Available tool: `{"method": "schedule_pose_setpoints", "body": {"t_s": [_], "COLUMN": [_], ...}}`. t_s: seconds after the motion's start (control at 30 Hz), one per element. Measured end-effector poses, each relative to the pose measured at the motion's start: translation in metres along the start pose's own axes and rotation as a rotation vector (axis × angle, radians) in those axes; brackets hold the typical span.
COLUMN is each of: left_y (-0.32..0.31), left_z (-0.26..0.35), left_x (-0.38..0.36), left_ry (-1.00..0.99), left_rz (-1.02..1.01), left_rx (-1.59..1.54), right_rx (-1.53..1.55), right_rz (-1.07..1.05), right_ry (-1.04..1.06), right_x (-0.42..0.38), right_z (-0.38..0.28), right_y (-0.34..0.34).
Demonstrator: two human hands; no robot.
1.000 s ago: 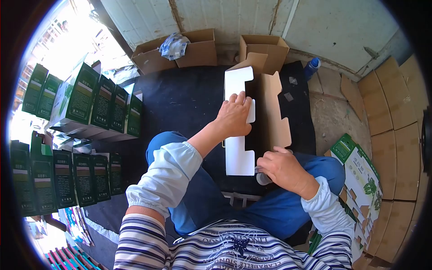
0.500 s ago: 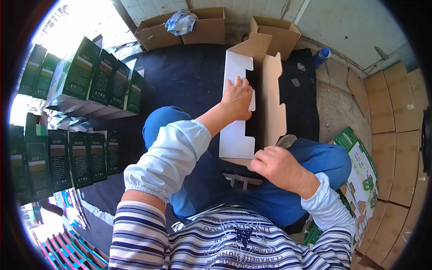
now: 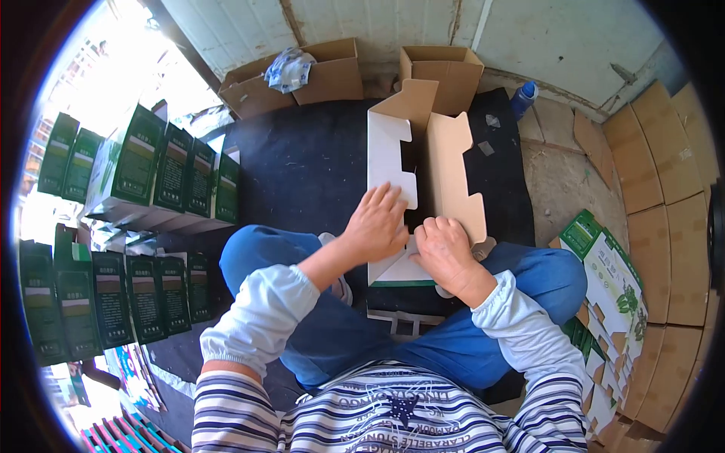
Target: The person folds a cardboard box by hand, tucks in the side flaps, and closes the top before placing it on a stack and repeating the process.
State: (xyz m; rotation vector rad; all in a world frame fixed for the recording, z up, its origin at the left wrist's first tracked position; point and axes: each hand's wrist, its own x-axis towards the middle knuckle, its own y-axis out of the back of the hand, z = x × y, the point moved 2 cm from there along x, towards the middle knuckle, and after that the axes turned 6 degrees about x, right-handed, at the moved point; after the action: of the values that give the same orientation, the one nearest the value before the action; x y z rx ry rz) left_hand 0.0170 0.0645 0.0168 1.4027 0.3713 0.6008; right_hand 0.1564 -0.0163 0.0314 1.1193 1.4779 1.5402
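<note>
A cardboard box (image 3: pixel 457 181) stands before my crossed legs, its top open, white on the left flap and plain brown inside. My left hand (image 3: pixel 380 224) lies on the near part of the white flap (image 3: pixel 387 155), fingers stretched out. At the box's near end is my right hand (image 3: pixel 445 253), its fingers curled over the end flap (image 3: pixel 404 268) close to the left hand's thumb. Part of that end flap is hidden under both hands.
Green printed boxes (image 3: pixel 136 162) stand in rows on the left. Flattened green and white cartons (image 3: pixel 604 279) lie at my right, beside stacked brown cartons (image 3: pixel 664 257). Open brown boxes (image 3: pixel 328 79) and a blue bottle (image 3: pixel 523 98) are along the back wall.
My left hand has slid nearer along the white flap. My right hand has moved up and inward over the box's near end, and the end flap there now slopes inward.
</note>
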Motion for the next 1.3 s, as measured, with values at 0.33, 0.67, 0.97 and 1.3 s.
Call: {"method": "schedule_pose_setpoints", "body": {"t_s": [0.33, 0.67, 0.97, 1.3], "left_y": [0.004, -0.001, 0.002, 0.025], "left_z": [0.032, 0.061, 0.086, 0.016], "left_x": [-0.021, -0.022, 0.010, -0.019], "left_ry": [-0.031, -0.251, -0.044, 0.050], "left_rz": [-0.044, -0.103, -0.109, -0.290], "left_rx": [-0.018, -0.060, -0.130, -0.199], "right_rx": [0.169, 0.069, -0.059, 0.228], "right_rz": [0.135, -0.461, -0.323, -0.767], "right_ry": [-0.344, -0.034, -0.158, -0.639], "right_x": [0.126, 0.185, 0.177, 0.108], "right_z": [0.099, 0.119, 0.120, 0.198], "right_y": [0.082, 0.045, 0.021, 0.039]}}
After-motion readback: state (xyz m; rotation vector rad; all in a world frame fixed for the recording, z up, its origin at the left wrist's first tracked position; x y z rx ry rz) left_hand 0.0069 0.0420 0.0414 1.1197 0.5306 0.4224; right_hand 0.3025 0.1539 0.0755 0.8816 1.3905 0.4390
